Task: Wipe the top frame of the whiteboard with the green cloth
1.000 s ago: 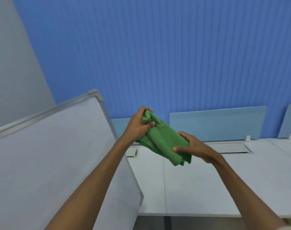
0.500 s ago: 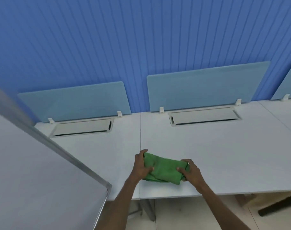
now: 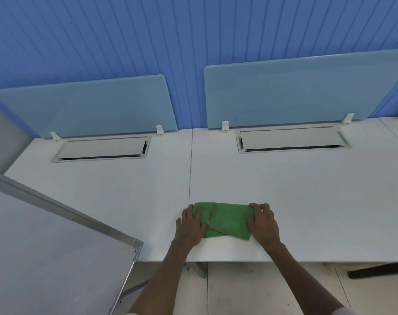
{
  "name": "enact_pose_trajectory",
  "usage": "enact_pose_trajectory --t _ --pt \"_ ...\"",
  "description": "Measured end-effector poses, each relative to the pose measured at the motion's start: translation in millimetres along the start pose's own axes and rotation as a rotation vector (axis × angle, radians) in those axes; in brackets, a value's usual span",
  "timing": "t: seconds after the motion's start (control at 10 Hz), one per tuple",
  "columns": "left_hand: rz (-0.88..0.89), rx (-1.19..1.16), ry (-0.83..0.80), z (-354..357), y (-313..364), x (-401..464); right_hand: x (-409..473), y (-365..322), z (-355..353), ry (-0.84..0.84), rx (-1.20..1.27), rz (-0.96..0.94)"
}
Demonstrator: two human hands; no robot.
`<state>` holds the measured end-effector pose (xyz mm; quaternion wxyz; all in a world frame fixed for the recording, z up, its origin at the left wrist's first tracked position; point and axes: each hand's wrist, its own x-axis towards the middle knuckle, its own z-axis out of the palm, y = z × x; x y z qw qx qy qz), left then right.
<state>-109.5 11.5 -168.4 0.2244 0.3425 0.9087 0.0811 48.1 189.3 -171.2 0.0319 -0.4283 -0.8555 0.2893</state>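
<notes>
Two bare forearms come up from the bottom edge of the view, uncovered from the wrists down as far as they show. The left hand (image 3: 191, 226) and the right hand (image 3: 262, 222) carry no gloves, rings, watch or bands. At the bottom right corner, a sliver of pale, whitish sleeve (image 3: 342, 311) shows on the right arm.
</notes>
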Motion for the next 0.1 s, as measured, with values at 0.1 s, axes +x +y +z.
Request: enact_pose_trajectory --t 0.1 --pt "0.011 0.209 -0.055 12.4 -7.2 -11.5 -8.9 -6.0 1.8 0.098 -0.229 -0.032"
